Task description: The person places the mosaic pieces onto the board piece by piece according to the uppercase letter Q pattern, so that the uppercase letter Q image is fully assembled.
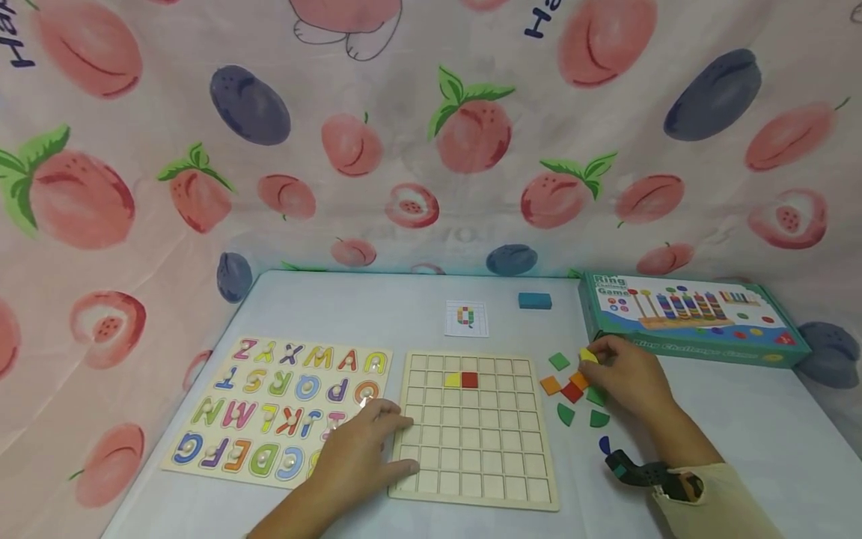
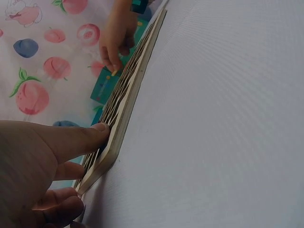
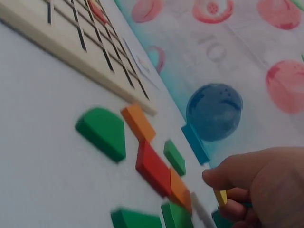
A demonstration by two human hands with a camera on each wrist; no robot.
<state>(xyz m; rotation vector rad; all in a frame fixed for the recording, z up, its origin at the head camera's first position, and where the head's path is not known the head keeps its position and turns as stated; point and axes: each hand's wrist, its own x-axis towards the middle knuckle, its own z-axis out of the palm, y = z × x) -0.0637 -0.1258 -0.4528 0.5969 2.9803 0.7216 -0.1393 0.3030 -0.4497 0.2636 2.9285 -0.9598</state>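
Observation:
My right hand (image 1: 631, 380) pinches a small yellow piece (image 1: 587, 355) between thumb and fingers, above a loose group of coloured pieces at the right of the wooden grid board (image 1: 493, 428). In the right wrist view the yellow piece (image 3: 220, 196) shows as a thin edge at the fingertips. On the board, a yellow tile (image 1: 453, 379) and a red tile (image 1: 469, 380) lie side by side in an upper row. My left hand (image 1: 360, 451) rests at the board's left edge with its fingers spread; the left wrist view shows its thumb (image 2: 97, 134) touching the rim.
Loose green (image 1: 565, 414), orange (image 1: 550, 385) and red (image 1: 572, 392) pieces lie right of the board. A letter puzzle (image 1: 259, 404) sits left. Behind are a pattern card (image 1: 466, 319), a blue block (image 1: 535, 301) and a game box (image 1: 694, 318). Fruit-print cloth hangs behind.

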